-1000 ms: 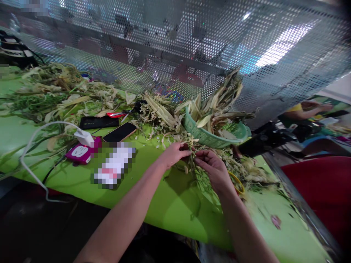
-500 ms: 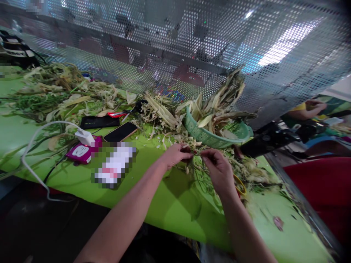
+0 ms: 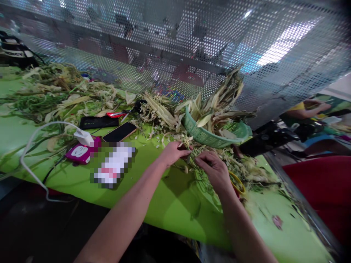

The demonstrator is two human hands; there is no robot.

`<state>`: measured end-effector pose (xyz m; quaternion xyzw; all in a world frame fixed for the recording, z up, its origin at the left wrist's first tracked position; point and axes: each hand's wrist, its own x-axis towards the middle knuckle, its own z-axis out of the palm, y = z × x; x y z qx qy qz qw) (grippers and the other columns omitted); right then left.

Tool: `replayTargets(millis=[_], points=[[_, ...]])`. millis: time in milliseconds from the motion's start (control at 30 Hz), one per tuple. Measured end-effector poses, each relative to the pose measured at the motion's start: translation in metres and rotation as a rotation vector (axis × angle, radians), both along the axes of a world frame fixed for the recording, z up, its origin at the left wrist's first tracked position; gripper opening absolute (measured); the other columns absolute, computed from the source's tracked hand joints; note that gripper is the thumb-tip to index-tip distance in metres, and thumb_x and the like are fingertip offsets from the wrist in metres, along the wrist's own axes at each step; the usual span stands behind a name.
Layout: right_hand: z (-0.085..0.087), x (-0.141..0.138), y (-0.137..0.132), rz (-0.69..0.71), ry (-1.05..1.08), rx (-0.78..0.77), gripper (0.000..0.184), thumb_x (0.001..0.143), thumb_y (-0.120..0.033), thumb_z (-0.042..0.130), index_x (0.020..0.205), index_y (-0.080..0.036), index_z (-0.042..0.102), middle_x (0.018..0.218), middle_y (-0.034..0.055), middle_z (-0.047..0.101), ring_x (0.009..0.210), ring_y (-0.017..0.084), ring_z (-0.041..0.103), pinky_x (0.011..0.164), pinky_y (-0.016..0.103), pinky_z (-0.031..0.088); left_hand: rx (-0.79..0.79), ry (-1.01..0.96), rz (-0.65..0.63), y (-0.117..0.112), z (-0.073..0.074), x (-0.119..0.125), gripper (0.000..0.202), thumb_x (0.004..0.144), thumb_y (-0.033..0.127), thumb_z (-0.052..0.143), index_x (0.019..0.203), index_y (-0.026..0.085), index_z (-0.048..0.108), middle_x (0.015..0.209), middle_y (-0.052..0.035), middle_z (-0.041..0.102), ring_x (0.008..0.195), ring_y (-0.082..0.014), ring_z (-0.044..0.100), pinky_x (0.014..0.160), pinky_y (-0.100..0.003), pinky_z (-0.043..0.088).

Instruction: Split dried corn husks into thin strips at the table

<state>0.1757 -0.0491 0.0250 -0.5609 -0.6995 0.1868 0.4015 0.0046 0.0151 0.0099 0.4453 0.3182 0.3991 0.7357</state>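
Note:
My left hand (image 3: 174,153) is closed in a pinch over the table, thumb and fingers around a small sprig of pale dried plant (image 3: 187,140). Just to its right, my right hand (image 3: 215,168) is also pinched, its fingertips close to the sprig's lower end; what they hold is too small to make out. Thin green stems (image 3: 203,179) lie beneath and between the hands. Behind them stands a green plastic basket (image 3: 204,134) with long dried husks (image 3: 219,100) in it. A yellow ring-shaped handle (image 3: 238,183) shows partly behind my right wrist.
On the green table (image 3: 170,208) to the left lie a dark phone (image 3: 120,131), a blurred-out phone-like object, a black flat case (image 3: 98,122) and a purple power socket (image 3: 80,151) with a white charger (image 3: 84,137). Dried plant heaps (image 3: 60,87) line the perforated metal screen (image 3: 153,47).
My right hand has shifted slightly left and down, and its fingers have tucked in. The left hand has moved a little left, with the pale sprig now showing above its fingers.

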Motion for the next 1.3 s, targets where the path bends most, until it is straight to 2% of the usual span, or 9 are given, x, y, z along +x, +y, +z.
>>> replayTargets(millis=[267,467,633,800,1067,1300], points=[[0.0,0.002,0.002,-0.074,0.055,0.015,0.018,0.084,-0.035,0.062,0.073,-0.022,0.063,0.081,0.0036,0.059,0.08,0.021,0.054,0.075,0.034,0.04,-0.034,-0.023,-0.074,-0.001,0.004,-0.002,0.017,0.067,0.012,0.076,0.083,0.008,0.071,0.08,-0.0063,0.068,0.07,-0.0123,0.061,0.088,-0.039,0.051],[-0.001,0.004,0.001,-0.078,0.18,-0.068,0.02,0.083,-0.039,0.062,0.074,-0.021,0.062,0.078,0.0027,0.057,0.077,0.019,0.051,0.073,0.033,0.039,-0.012,-0.016,-0.092,-0.003,0.008,-0.004,0.02,0.067,0.011,0.075,0.087,0.01,0.071,0.078,-0.005,0.067,0.07,-0.0117,0.06,0.084,-0.036,0.051],[-0.001,0.003,0.001,-0.07,0.286,-0.135,0.02,0.081,-0.039,0.065,0.075,-0.021,0.063,0.075,0.002,0.057,0.074,0.019,0.05,0.069,0.031,0.038,0.009,0.051,-0.093,-0.003,0.006,-0.002,0.019,0.074,0.005,0.064,0.091,0.01,0.071,0.077,-0.0041,0.066,0.068,-0.0095,0.059,0.081,-0.03,0.051],[-0.001,0.0,0.002,-0.007,0.298,-0.236,0.023,0.081,-0.041,0.065,0.073,-0.02,0.064,0.069,-0.0005,0.054,0.068,0.016,0.048,0.066,0.029,0.037,-0.009,0.037,-0.08,-0.003,0.002,-0.003,0.023,0.077,0.014,0.065,0.1,0.013,0.068,0.082,-0.0049,0.066,0.07,-0.0107,0.061,0.072,-0.026,0.052],[-0.003,-0.001,0.002,-0.049,0.259,-0.208,0.026,0.081,-0.045,0.065,0.074,-0.02,0.064,0.07,-0.0005,0.057,0.069,0.017,0.05,0.066,0.029,0.037,-0.019,-0.048,-0.107,-0.002,-0.002,-0.002,0.029,0.07,0.01,0.073,0.098,0.011,0.066,0.078,-0.004,0.066,0.07,-0.0127,0.063,0.082,-0.036,0.053],[-0.007,0.004,0.003,-0.067,0.278,-0.16,0.025,0.082,-0.044,0.064,0.073,-0.021,0.063,0.07,-0.0006,0.057,0.07,0.017,0.05,0.067,0.029,0.037,-0.014,-0.034,-0.098,-0.002,0.001,-0.002,0.025,0.071,0.004,0.068,0.095,0.01,0.066,0.075,-0.0028,0.065,0.068,-0.0112,0.062,0.083,-0.035,0.053]])
